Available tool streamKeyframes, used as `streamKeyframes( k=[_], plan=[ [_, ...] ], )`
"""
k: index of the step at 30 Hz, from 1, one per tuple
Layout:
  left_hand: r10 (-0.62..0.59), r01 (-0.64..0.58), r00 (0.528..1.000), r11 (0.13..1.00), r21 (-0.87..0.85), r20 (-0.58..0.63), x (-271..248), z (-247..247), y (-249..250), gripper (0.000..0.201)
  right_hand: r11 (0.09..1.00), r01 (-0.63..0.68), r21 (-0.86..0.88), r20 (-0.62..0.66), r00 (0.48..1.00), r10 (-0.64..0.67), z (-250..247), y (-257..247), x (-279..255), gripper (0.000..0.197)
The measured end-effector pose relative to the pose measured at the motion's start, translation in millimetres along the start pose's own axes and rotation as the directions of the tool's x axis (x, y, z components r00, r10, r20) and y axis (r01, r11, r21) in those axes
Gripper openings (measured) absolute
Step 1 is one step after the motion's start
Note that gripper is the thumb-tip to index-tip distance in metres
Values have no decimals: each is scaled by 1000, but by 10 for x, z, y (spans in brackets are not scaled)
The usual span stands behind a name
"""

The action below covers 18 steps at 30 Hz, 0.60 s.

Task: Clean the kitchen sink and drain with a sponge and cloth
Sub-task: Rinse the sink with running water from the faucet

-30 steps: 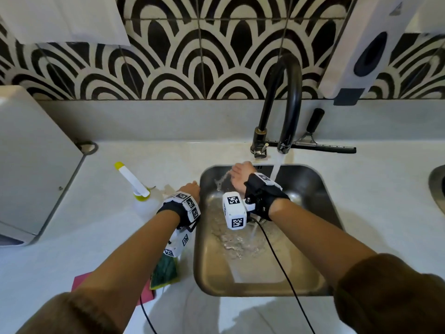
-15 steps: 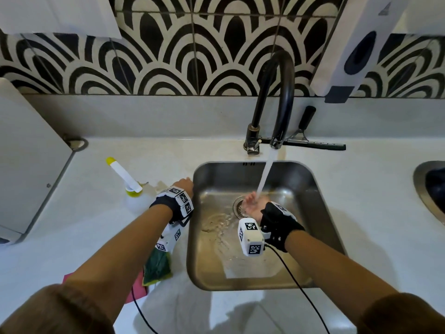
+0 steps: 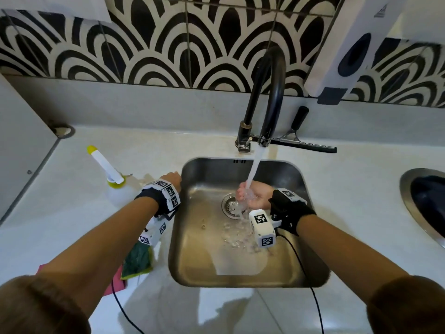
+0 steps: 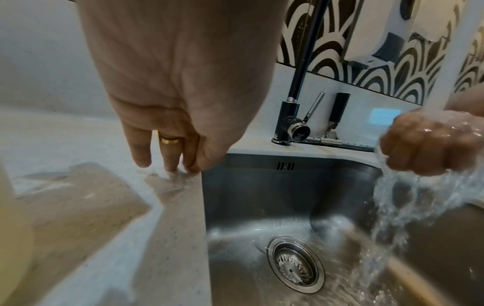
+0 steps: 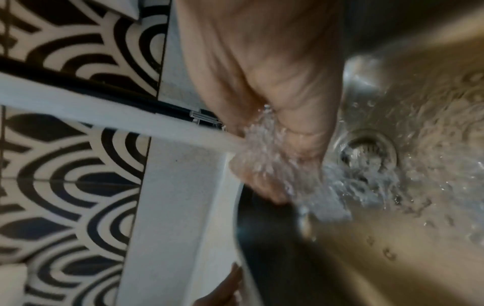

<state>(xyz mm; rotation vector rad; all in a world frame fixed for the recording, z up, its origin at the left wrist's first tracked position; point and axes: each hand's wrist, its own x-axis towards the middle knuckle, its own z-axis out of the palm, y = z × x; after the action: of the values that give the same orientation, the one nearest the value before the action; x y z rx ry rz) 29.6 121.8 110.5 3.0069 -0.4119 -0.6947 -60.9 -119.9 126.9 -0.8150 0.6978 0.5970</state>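
Observation:
Water runs from the black faucet (image 3: 272, 92) into the steel sink (image 3: 240, 271). My right hand (image 3: 250, 196) is in the stream just right of the drain (image 3: 232, 206), palm up, fingers curled, holding nothing; water splashes off it (image 4: 424, 149) (image 5: 275, 165). The fingers of my left hand (image 3: 172, 178) lie straight, and their tips touch the wet counter at the sink's left rim (image 4: 167, 161). A green and yellow sponge (image 3: 137, 261) lies on the counter left of the sink, partly under my left forearm. A pink cloth (image 3: 115, 283) pokes out beside it. The strainer drain (image 4: 296, 267) (image 5: 369, 153) is uncovered.
A bottle with a yellow-tipped white spout (image 3: 108, 169) stands left of my left hand. A black squeegee (image 3: 305, 143) lies behind the faucet. A white dispenser (image 3: 349, 49) hangs on the tiled wall. A second round basin (image 3: 423, 201) is at the right edge.
My right hand has moved from the sink's back left corner to under the water stream by the drain and turned palm up. The left hand has stayed at the rim.

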Motion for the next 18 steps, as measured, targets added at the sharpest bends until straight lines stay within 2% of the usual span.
streamKeyframes(
  k=[2,4,7,9,10,11,12,14,15,17,18],
  plan=[
    [-12,12,1000,1000,-3,-3,19,21,-8,33,975,-55,-217,35,997,64,-106,-75,-49,43],
    [-26,26,1000,999,-22,-6,51,49,-32,32,861,-117,-495,-35,993,115,-288,-142,-117,41],
    [-41,40,999,999,-36,-13,89,81,-37,34,575,-297,-762,-170,949,264,-674,-214,-204,52],
    [-47,47,999,999,-23,-9,116,77,-34,35,342,-436,-832,-314,880,356,-917,-242,-306,59],
    [-42,42,999,999,-8,0,129,79,-47,37,238,-487,-841,-382,844,376,-1008,-255,-383,56],
    [-40,40,999,999,4,12,143,72,-59,38,154,-510,-846,-434,827,357,-1067,-270,-474,50],
    [-34,34,999,999,16,19,138,63,-62,40,85,-497,-864,-461,846,267,-1131,-289,-545,43],
    [-31,31,999,999,26,11,128,45,-65,40,-21,-439,-898,-440,897,34,-1252,-304,-589,34],
    [-36,35,999,999,24,6,119,34,-54,38,-64,-437,-897,-439,898,17,-1265,-289,-573,32],
    [-42,41,999,999,18,6,101,11,-28,35,-61,-480,-875,-483,862,157,-1260,-241,-510,35],
    [-45,45,999,999,5,2,100,6,-18,33,-20,-493,-870,-487,851,194,-1252,-230,-455,41]
  ],
)
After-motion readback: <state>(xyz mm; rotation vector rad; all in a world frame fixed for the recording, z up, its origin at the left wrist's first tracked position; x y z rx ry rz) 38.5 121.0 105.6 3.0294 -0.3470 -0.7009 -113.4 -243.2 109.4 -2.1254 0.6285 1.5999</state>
